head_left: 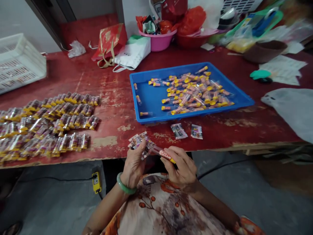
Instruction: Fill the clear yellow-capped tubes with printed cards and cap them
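Observation:
My left hand (134, 164), with a green bangle on its wrist, is closed on a fanned bunch of small printed packets (139, 141). My right hand (182, 167) pinches a clear tube (164, 154) with a yellow cap and pinkish-white pieces inside. The tube's clear end points left and meets the packets at my left thumb; whether a packet is inside it I cannot tell. Just beyond my hands, a loose printed packet (179, 131) and another packet (197, 131) lie on the red table (112, 125). Behind them a blue tray (154, 98) holds many similar yellow-capped tubes.
Rows of wrapped yellow-ended tubes (66, 142) cover the table's left side. A white crate (21, 65) stands behind them. Bags, a pink basin (158, 40) and a brown bowl (265, 52) line the back. A whitish plastic bag (290, 109) lies at the right edge.

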The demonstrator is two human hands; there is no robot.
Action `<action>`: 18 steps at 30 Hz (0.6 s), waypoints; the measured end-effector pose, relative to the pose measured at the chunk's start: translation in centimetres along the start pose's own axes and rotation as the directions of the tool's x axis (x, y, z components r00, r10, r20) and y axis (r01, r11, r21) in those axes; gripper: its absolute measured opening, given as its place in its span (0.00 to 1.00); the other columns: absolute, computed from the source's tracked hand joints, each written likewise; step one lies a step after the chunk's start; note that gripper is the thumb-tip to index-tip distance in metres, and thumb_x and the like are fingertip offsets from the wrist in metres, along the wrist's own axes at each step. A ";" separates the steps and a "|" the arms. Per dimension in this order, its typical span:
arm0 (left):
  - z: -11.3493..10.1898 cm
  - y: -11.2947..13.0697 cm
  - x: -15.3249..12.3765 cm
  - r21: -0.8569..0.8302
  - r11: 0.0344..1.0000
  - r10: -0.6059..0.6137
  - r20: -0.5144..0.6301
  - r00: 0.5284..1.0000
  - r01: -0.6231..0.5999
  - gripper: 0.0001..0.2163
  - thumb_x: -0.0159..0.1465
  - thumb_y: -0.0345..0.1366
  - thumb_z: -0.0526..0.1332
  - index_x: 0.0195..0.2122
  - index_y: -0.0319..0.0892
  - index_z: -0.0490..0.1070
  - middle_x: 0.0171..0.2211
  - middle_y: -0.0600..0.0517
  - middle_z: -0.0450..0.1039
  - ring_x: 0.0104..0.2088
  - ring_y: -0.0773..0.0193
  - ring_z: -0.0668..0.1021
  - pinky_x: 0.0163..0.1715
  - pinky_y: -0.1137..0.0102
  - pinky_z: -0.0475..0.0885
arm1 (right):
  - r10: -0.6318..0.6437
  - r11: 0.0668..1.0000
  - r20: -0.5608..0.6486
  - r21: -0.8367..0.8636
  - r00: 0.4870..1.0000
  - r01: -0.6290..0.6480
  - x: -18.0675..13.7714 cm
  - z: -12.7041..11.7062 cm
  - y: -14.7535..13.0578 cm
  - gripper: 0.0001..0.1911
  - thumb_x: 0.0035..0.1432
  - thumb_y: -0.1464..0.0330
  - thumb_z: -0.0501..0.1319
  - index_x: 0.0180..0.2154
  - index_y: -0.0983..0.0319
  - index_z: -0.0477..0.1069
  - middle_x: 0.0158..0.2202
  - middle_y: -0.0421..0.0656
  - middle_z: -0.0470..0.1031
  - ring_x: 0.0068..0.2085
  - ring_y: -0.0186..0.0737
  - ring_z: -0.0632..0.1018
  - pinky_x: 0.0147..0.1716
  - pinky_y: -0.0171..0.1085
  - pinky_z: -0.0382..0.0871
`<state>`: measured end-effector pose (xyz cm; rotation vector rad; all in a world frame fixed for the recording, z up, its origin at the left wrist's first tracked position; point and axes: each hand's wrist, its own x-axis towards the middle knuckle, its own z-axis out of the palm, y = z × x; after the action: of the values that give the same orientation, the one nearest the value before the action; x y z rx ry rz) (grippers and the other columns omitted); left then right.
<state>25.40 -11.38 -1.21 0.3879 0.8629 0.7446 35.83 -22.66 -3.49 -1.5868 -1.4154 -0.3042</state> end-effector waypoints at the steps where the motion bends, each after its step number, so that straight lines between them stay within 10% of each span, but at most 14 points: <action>1: -0.1 0.0 0.1 -0.013 1.000 0.006 -0.016 1.000 -0.006 0.15 0.47 0.36 0.74 0.34 0.38 0.75 0.33 0.50 0.79 0.30 0.64 0.79 0.34 0.70 0.74 | -0.023 1.000 0.004 -0.018 1.000 0.023 -0.1 0.1 0.0 0.20 0.57 0.73 0.63 0.52 0.58 0.69 0.42 0.47 0.76 0.41 0.44 0.79 0.40 0.41 0.76; 14: -1.0 0.5 -0.7 -0.070 0.996 0.061 -0.013 0.998 -0.062 0.16 0.46 0.37 0.75 0.35 0.39 0.76 0.32 0.52 0.78 0.29 0.66 0.77 0.31 0.72 0.72 | -0.225 0.959 0.031 -0.168 0.974 0.227 1.4 1.0 -0.9 0.23 0.54 0.74 0.66 0.52 0.62 0.68 0.38 0.46 0.78 0.36 0.40 0.80 0.37 0.35 0.75; 18: -1.2 0.5 -0.7 -0.086 0.994 0.067 -0.044 0.997 -0.071 0.17 0.44 0.37 0.75 0.33 0.38 0.76 0.30 0.51 0.78 0.29 0.66 0.78 0.31 0.71 0.73 | -0.117 0.992 0.007 -0.047 0.993 0.117 1.0 1.5 -1.1 0.22 0.55 0.75 0.65 0.52 0.61 0.69 0.38 0.45 0.78 0.37 0.41 0.80 0.36 0.37 0.75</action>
<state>23.87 -11.51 -1.24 0.3266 0.8551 0.8539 34.57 -21.00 -3.00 -1.5462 -1.5178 -0.4064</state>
